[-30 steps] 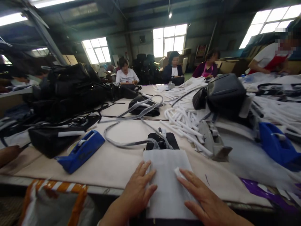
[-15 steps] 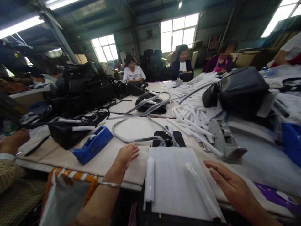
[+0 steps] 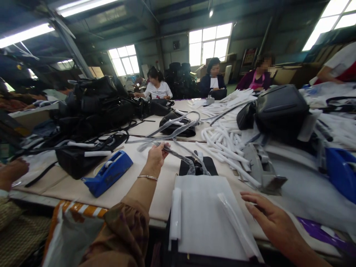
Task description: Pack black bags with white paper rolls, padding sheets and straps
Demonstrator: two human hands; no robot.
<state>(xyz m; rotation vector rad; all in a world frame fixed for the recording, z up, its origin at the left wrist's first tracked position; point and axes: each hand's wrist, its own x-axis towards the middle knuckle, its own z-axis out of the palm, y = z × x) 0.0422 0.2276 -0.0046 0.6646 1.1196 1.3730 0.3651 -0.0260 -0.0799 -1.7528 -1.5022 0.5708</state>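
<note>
Lying between hands: bag (partly covered)

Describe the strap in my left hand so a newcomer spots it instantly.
At the near edge of the table, find the black bag under a white sheet. From the bag's far end, the plastic-wrapped strap runs to your left hand. Unlike the looped strap beyond, this one is held.

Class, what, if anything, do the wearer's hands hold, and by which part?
The left hand holds the plastic-wrapped strap partway along its loop; the right hand holds nothing.
</note>
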